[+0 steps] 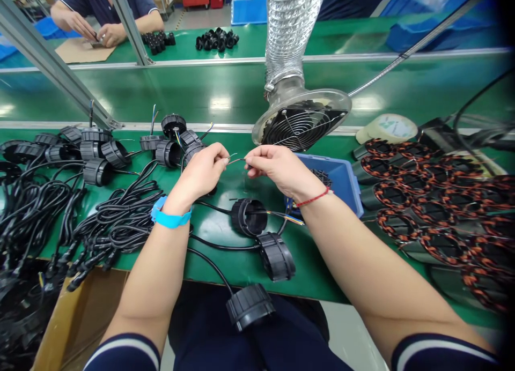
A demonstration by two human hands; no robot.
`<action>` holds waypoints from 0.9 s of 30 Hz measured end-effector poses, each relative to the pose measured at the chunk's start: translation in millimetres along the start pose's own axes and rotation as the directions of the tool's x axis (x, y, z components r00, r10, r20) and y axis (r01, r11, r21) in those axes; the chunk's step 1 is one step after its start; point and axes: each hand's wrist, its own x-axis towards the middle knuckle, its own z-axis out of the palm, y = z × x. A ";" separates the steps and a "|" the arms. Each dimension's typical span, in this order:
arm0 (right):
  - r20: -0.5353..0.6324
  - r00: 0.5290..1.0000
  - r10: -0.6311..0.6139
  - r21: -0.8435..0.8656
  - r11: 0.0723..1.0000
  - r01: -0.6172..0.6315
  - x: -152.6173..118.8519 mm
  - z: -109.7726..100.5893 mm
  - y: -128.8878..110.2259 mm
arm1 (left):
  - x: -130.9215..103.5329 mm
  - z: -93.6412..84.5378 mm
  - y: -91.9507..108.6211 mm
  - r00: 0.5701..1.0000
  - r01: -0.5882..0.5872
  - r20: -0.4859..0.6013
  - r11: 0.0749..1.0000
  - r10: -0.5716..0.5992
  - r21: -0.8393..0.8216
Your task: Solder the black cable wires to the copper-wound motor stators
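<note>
Two hands hung close together but apart above the green table (314,269) as I watched from my distant post. With thumb and fingers, the left hand (204,170) pinched one end of the thin wire (236,161); the right hand (277,167) pinched its darker other end. The bare stretch lay in the short gap between the fingertips, and a pale tip poked out beside the left ones. I could not tell what either grip hid.

Nearer the person than the wire, I saw three black caps (276,256), one at the table edge, their cables running left. More caps and looped cables (120,215) lay left of the left hand. The blue bin (349,184), holding small dark parts, sat just beside the right hand; farther right stood rows of coils (426,199). Beyond the hands, I saw a fan (301,125) under a foil duct (292,33). Across the bench, a co-worker's hands (110,36) met over a cardboard sheet (66,52).
</note>
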 end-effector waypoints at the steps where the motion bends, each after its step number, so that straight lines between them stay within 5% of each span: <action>1: 0.001 1.000 0.007 0.015 1.000 -0.007 0.1 -0.4 -1.0 | 0.0 0.1 -0.6 1.000 -0.006 0.001 1.000 0.006 -0.004; 8: 0.108 0.993 0.045 -0.070 0.997 -0.038 -2.4 -10.5 -8.1 | 0.4 1.2 -1.0 0.999 -0.027 0.027 1.000 0.027 0.008; 13: 0.084 0.994 0.076 -0.037 0.997 -0.073 -2.9 -9.2 -7.1 | 0.4 2.0 0.3 1.000 -0.026 -0.008 0.999 0.026 0.039; 21: 0.117 0.961 -0.249 -0.158 0.951 0.266 3.8 2.6 16.0 | 0.8 1.1 0.8 1.000 -0.004 -0.011 0.998 0.005 0.057; 27: 0.130 0.972 -0.197 -0.052 0.977 0.205 4.3 1.8 12.3 | 1.1 -0.8 -0.8 0.999 0.037 -0.011 0.999 -0.037 -0.035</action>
